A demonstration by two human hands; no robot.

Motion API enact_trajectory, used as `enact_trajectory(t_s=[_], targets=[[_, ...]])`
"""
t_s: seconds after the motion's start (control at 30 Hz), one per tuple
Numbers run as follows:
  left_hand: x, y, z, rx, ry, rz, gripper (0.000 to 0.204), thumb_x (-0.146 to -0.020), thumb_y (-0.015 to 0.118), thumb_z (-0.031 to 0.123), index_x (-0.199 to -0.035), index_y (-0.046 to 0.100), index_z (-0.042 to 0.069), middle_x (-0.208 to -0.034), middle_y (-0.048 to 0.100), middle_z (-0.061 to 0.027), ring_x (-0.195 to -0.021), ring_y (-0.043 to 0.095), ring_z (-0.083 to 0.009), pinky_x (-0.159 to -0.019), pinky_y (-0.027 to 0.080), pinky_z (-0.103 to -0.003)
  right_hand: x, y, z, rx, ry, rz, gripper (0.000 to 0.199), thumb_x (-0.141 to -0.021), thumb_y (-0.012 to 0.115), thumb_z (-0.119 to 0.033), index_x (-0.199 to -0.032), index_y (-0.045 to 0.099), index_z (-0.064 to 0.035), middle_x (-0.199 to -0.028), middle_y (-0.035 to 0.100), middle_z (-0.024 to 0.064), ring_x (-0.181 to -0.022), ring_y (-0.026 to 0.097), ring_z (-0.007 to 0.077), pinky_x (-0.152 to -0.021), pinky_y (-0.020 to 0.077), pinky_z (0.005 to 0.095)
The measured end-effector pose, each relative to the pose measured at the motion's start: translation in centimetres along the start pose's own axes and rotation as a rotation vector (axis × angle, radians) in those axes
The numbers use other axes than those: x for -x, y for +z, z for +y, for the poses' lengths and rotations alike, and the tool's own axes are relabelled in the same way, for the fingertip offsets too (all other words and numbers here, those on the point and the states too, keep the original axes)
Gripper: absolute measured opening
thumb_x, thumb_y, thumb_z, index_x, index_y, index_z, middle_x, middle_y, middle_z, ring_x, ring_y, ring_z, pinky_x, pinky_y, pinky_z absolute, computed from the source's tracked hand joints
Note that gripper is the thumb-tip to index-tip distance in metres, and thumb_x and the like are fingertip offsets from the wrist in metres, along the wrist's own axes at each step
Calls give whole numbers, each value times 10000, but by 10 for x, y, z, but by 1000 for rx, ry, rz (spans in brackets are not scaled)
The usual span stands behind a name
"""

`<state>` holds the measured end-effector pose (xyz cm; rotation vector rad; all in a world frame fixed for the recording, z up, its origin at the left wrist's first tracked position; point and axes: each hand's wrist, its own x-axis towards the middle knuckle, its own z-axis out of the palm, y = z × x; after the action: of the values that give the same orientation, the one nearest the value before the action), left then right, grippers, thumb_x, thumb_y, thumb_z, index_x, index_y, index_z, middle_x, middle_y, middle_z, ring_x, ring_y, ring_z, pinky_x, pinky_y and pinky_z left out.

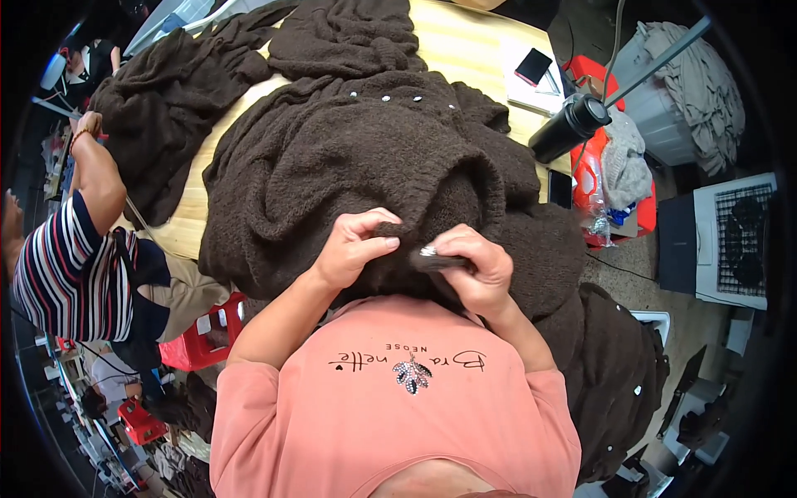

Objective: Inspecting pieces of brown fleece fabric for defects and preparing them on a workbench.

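A large heap of dark brown knit fabric (332, 158) spreads over the table in front of me, reaching down to my chest. My left hand (353, 249) is closed, thumb and forefinger pinching a fold of the knit. To its right, my right hand (480, 267) is closed round another edge of the same knit. A small shiny, pale piece like a button (427, 251) shows at its fingertips. The two hands are a little apart, with brown knit behind them. Several pale button-like dots (386, 99) run in a row across the far part of the heap.
More brown knit pieces (344, 41) lie at the far side of the wooden table (473, 37). A black bottle (571, 127) and a phone (533, 66) are at the right. A person in a striped top (70, 278) works at the left beside a red stool (203, 336).
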<state>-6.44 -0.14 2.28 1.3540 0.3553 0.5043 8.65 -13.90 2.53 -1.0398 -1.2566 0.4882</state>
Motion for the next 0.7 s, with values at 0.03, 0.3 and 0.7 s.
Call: enact_trajectory(t_s=[0.03, 0.3, 0.7], targets=[[0, 3, 0, 94, -73, -7, 97, -796, 603, 15, -884, 618, -25, -777, 598, 7, -718, 523, -49, -648, 427, -200, -6, 4, 1, 208, -119, -36, 300, -619, 614, 143, -886, 578, 11, -826, 614, 142, -738, 605, 256, -638, 492, 311], [4, 12, 5, 368, -294, 51, 38, -821, 592, 23, -829, 626, 9, -786, 640, -24, -685, 571, -65, -631, 467, -211, -9, 17, 4, 573, -479, -95, 298, -590, 607, 73, -881, 581, 13, -768, 563, 101, -626, 551, 239, -536, 467, 319], [4, 13, -1, 307, -182, -25, 98, -780, 613, -18, -875, 621, 8, -803, 606, 4, -721, 541, -40, -648, 439, -189, -7, 15, 12, 512, -447, -31, 356, -560, 612, 98, -901, 544, 19, -801, 565, 138, -636, 563, 265, -535, 476, 328]])
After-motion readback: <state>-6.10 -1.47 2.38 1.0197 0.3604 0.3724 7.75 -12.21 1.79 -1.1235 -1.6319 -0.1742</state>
